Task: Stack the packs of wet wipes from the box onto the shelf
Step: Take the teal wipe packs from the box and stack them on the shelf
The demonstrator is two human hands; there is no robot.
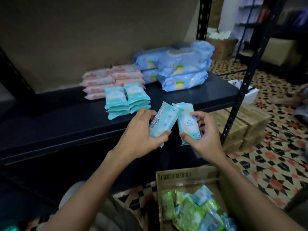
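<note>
My left hand (141,132) grips a small teal pack of wet wipes (165,120), tilted with its barcode side facing left. My right hand (201,135) grips a second teal pack (187,122), label side toward me. Both packs hover just in front of the dark shelf (66,120), their top ends touching. On the shelf stand two stacks of matching teal packs (126,100), stacks of pink packs (110,80) behind them, and large blue packs (181,70) at the right. The open cardboard box (186,177) at the lower right holds several green and teal packs (196,212).
A black perforated shelf upright (240,97) rises right of my hands, another (202,19) at the back. Brown cartons (241,127) sit on the patterned tile floor (266,172) beyond it. The left half of the shelf board carries nothing.
</note>
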